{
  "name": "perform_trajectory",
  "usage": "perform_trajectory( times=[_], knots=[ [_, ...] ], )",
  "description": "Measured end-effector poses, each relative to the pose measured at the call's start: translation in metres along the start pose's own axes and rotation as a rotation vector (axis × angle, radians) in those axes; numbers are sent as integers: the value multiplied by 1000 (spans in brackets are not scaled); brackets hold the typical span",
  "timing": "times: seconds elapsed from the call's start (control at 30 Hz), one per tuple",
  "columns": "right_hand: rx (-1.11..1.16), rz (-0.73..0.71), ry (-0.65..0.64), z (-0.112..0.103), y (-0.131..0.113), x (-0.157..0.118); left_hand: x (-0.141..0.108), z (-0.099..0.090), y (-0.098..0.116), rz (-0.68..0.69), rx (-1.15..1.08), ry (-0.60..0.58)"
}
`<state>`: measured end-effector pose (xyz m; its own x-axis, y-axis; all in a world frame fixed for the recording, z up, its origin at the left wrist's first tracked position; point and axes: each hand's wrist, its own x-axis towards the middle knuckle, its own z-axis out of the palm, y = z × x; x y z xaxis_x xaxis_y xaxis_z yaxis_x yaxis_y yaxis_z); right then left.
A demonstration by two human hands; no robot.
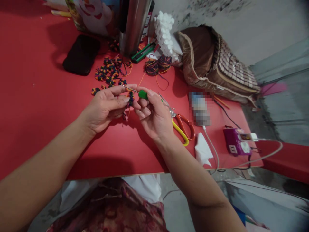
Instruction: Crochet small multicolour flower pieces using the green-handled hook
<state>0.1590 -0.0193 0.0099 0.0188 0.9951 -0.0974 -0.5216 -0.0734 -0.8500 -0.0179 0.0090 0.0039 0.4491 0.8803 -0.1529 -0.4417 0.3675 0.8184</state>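
A small knotted yarn piece [130,98], dark green and black with flecks of orange and purple, is held above the red worktop [36,96], inward from its near edge; the left hand [103,108] pinches it between thumb and fingers, and the right hand [155,112] grips a slim metal hook [143,94] by its smooth green handle, the other fingers curled; the shaft points across to the left fingertips, and whether its tip touches yarn is hard to make out; farther in lie bumpy yarn clusters [107,71] of like colours, partly hidden by the left hand, and soft coiled skeins [156,66] with loose strands; behind these, toward the far edge, stand a shiny steel cylinder [132,32], cut off at the top, and a white, scaly-textured object [164,29]; a flat black object [82,54] with rounded corners lies left of the clusters; right of the right hand are a looped orange-red handle [191,130] and a curved yellow handle [181,132], their metal ends partly covered; a pixelated oblong [200,109] cannot be read; crumpled white tissue [202,149] lies near the near edge, a boxy purple device [234,141] by the near right corner, and a brown quilted bag [238,69] at the far right; the worktop's left edge is out of frame.
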Motion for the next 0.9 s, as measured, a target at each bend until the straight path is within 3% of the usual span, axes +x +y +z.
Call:
perform_trajectory(
  times=[0.1,0.9],
  knots=[
    [32,-10,-38,0,-1,0,0,5,2,-42,-5,-9],
    [-25,24,5,2,-2,0,-3,10,-3,161,133,131]
  ],
)
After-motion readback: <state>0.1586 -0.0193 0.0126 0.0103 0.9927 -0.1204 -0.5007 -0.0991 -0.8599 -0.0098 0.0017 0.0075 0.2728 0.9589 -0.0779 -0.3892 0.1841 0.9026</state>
